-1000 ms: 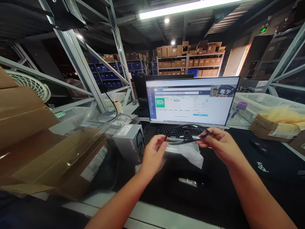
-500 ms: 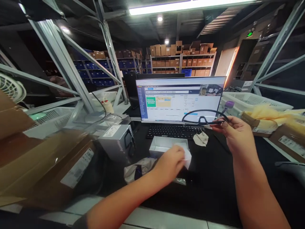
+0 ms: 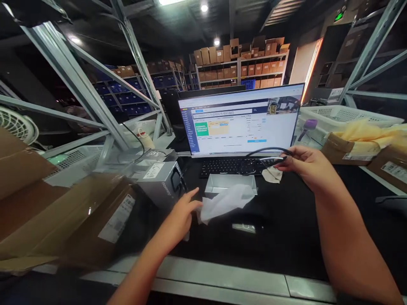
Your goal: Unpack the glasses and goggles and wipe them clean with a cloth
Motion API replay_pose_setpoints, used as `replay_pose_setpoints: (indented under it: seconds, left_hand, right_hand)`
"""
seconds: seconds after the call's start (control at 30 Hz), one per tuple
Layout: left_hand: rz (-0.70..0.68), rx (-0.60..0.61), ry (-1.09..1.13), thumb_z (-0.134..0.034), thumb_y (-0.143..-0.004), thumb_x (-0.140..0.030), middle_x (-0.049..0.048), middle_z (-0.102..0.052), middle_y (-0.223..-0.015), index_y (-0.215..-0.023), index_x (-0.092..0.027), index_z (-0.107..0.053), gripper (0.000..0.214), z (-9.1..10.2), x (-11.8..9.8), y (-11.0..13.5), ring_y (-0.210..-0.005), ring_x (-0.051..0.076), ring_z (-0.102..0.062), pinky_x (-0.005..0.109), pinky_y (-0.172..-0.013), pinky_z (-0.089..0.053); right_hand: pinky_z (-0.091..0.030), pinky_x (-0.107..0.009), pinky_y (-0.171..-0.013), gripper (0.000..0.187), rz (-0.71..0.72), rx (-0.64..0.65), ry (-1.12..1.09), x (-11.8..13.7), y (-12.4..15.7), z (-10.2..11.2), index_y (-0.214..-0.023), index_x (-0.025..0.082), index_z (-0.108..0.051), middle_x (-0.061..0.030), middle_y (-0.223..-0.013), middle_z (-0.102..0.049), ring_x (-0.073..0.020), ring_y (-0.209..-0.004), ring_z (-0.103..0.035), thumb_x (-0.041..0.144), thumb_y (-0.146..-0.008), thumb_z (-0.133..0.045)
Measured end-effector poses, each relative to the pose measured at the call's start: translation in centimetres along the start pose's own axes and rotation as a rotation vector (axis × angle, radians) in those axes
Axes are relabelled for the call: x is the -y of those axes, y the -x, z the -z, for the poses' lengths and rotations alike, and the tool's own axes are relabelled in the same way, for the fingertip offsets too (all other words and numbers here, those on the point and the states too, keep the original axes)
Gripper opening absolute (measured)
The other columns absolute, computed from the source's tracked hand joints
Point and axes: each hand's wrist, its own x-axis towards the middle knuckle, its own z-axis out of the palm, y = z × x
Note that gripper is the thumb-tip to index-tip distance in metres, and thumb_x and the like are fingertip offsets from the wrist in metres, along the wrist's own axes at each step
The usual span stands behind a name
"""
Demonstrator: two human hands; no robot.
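My right hand (image 3: pixel 305 163) is closed on black-framed glasses (image 3: pixel 269 149), holding them up in front of the keyboard and the monitor's lower edge. My left hand (image 3: pixel 182 212) has its index finger and thumb stretched out, pointing toward a white sheet of thin paper (image 3: pixel 227 202). The fingertips are very close to the paper's left end; touching or not, I cannot tell. The paper lies crumpled across the front of an uncovered grey box (image 3: pixel 216 181). A small grey bit (image 3: pixel 187 236) shows beside my left wrist, mostly hidden. A clear shiny packet (image 3: pixel 244 228) lies in front.
A grey carton (image 3: pixel 159 186) stands left of the box, beside a large brown cardboard box (image 3: pixel 111 207). Behind are a black keyboard (image 3: pixel 219 167), a monitor (image 3: pixel 235 127) and a crumpled pale wad (image 3: pixel 272 174). White baskets (image 3: pixel 352 116) and yellow material (image 3: pixel 365 135) sit at right.
My left hand has let go of the white paper and moved left, its fingers opening. The paper now lies spread over the box front. The pale grey pouch is no longer plainly visible.
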Motion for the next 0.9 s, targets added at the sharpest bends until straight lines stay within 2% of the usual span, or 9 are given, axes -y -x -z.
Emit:
replay_pose_setpoints:
  seconds: [0.1,0.17,0.23,0.37,0.5,0.6,0.67,0.73,0.9]
  left_hand:
    - [0.116,-0.171,-0.071,-0.037,-0.084,-0.006,0.0129,-0.067,-0.122,-0.100,-0.018,-0.068,0.036,0.8,-2.9,-0.9,-0.115,0.026,-0.064,0.045,-0.101,-0.051]
    - [0.208,-0.237,-0.053,-0.043,-0.094,-0.021,0.0087,-0.069,-0.099,-0.101,-0.018,-0.064,0.023,0.3,-6.4,-1.7,-0.090,0.023,-0.067,0.037,-0.081,-0.055]
    - [0.272,-0.114,-0.069,-0.052,-0.093,-0.035,0.0041,-0.068,-0.087,-0.096,-0.021,-0.062,0.017,-1.0,-10.1,-2.8,-0.076,0.023,-0.067,0.034,-0.067,-0.052]
    - [0.277,0.067,-0.234,-0.058,-0.091,-0.042,0.0070,-0.071,-0.088,-0.092,-0.020,-0.063,0.023,-3.6,-14.3,-5.6,-0.085,0.031,-0.071,0.038,-0.069,-0.051]
    - [0.328,0.123,-0.246,-0.047,-0.093,-0.021,0.0081,-0.074,-0.086,-0.087,-0.019,-0.065,0.019,-4.2,-13.4,-7.0,-0.083,0.030,-0.073,0.036,-0.067,-0.050]
    - [0.375,0.102,-0.241,-0.050,-0.095,-0.034,0.0085,-0.074,-0.083,-0.088,-0.020,-0.065,0.022,-3.6,-12.4,-7.0,-0.084,0.032,-0.074,0.037,-0.067,-0.051]
    - [0.409,0.077,-0.252,-0.056,-0.092,-0.049,0.0101,-0.074,-0.082,-0.092,-0.019,-0.064,0.032,-3.4,-12.3,-7.0,-0.083,0.035,-0.073,0.039,-0.067,-0.051]
    - [0.434,0.060,-0.263,-0.060,-0.088,-0.052,0.0125,-0.073,-0.082,-0.094,-0.017,-0.064,0.036,-3.5,-12.4,-7.0,-0.083,0.036,-0.073,0.039,-0.067,-0.050]
    - [0.442,0.050,-0.207,-0.052,-0.089,-0.020,0.0125,-0.072,-0.079,-0.083,-0.017,-0.062,0.012,-4.1,-11.2,-6.9,-0.079,0.031,-0.071,0.033,-0.063,-0.041]
  right_hand:
    - [-0.064,-0.029,-0.067,0.045,-0.038,0.052,0.054,0.3,0.2,0.0,-0.076,0.019,-0.073,-0.0025,-0.072,-0.070,-0.0198,-0.070,-0.073,0.055,-0.058,-0.093]
    - [-0.064,-0.027,-0.067,0.045,-0.053,0.075,0.081,0.7,0.5,0.5,-0.077,0.020,-0.074,-0.0030,-0.075,-0.072,-0.0191,-0.069,-0.073,0.056,-0.057,-0.093]
    - [-0.064,-0.025,-0.066,0.044,-0.057,0.087,0.112,1.1,0.9,1.4,-0.078,0.021,-0.076,-0.0035,-0.077,-0.073,-0.0180,-0.068,-0.072,0.056,-0.058,-0.093]
    - [-0.063,-0.023,-0.065,0.038,-0.056,0.116,0.179,2.0,1.7,3.2,-0.082,0.022,-0.078,-0.0043,-0.080,-0.075,-0.0170,-0.069,-0.072,0.053,-0.064,-0.091]
    - [-0.063,-0.025,-0.068,0.037,-0.113,0.239,0.189,1.9,1.7,3.2,-0.082,0.019,-0.077,-0.0057,-0.082,-0.075,-0.0184,-0.073,-0.072,0.050,-0.067,-0.090]
    - [-0.063,-0.027,-0.068,0.041,-0.157,0.269,0.151,1.2,1.1,1.9,-0.078,0.018,-0.075,-0.0051,-0.080,-0.074,-0.0191,-0.072,-0.073,0.051,-0.062,-0.092]
    - [-0.063,-0.025,-0.068,0.045,-0.168,0.241,0.166,0.8,0.7,1.0,-0.077,0.017,-0.074,-0.0049,-0.077,-0.073,-0.0187,-0.071,-0.073,0.052,-0.058,-0.094]
    - [-0.062,-0.023,-0.067,0.048,-0.162,0.187,0.199,0.5,0.5,0.6,-0.077,0.016,-0.074,-0.0049,-0.075,-0.073,-0.0178,-0.070,-0.073,0.054,-0.056,-0.094]
    - [-0.061,-0.022,-0.068,0.046,-0.156,0.170,0.143,-0.1,0.3,0.0,-0.079,0.017,-0.073,-0.0035,-0.077,-0.073,-0.0165,-0.070,-0.073,0.052,-0.058,-0.094]
